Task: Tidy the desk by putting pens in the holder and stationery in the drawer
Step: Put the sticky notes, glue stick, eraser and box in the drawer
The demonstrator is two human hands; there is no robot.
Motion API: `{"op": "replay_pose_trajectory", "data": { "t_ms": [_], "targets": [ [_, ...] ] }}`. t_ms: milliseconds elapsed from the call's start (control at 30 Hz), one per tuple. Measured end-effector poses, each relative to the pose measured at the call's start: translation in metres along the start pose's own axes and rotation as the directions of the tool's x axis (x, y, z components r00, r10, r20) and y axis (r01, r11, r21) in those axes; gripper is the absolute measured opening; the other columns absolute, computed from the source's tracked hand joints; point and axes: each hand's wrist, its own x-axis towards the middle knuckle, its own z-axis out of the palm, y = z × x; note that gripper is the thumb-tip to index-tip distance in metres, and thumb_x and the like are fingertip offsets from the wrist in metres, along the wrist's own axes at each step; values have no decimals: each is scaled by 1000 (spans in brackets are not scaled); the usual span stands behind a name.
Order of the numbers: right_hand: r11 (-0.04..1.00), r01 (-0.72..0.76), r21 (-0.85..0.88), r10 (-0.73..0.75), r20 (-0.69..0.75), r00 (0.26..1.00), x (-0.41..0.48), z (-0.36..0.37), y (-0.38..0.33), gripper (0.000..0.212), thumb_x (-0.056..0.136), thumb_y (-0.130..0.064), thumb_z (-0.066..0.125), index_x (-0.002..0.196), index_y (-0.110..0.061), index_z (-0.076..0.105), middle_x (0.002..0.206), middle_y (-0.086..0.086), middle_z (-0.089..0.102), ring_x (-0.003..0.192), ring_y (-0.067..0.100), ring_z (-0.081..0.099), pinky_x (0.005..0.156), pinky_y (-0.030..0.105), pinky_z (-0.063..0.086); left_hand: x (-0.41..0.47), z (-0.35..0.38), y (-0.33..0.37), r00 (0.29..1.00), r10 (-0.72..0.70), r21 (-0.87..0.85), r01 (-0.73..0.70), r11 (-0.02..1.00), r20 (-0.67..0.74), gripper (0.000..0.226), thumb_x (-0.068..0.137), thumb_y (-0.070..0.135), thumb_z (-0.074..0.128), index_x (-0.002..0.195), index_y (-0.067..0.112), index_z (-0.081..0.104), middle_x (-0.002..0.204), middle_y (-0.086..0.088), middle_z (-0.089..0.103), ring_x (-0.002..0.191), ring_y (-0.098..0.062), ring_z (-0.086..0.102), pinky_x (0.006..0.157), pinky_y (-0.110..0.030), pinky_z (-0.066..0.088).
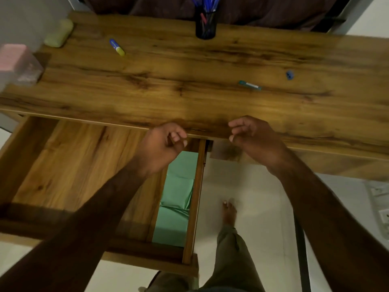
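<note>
A black mesh pen holder [205,26] full of blue pens stands at the far edge of the wooden desk [189,81]. On the desk lie a blue and yellow glue stick [117,47], a teal lead case [249,85] and a small blue sharpener [289,75]. The drawer [73,165] below the desk's front edge is pulled out, with green paper [179,197] inside at its right. My left hand [162,146] hovers over the drawer, fingers loosely curled and holding nothing. My right hand [250,135] hangs at the desk's front edge, also loosely curled and holding nothing.
A yellow-green case [59,33] and a pink box [19,64] sit at the desk's left end. A dark curtain hangs behind the desk. My leg and bare foot [229,213] stand on the white floor right of the drawer. A power strip [379,203] lies at right.
</note>
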Motion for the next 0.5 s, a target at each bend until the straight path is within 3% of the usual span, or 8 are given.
{"op": "replay_pose_trajectory", "data": {
  "t_ms": [267,500],
  "targets": [
    [998,20,-64,-26,-82,996,60,-50,19,31,88,-27,72,117,-36,66,111,-15,64,101,1,60,76,22,47,71,56,55,991,79,70,-87,994,110,17,89,11,64,100,23,69,91,12,62,86,-1,60,72,-20,48],
    [990,-13,-144,-9,-150,989,144,-129,55,37,89,-24,71,123,-34,63,120,-11,60,108,9,60,92,34,52,179,131,85,989,117,240,-137,961,92,45,81,10,64,124,21,61,125,-1,53,117,-20,53,100,-34,46]
  ]
}}
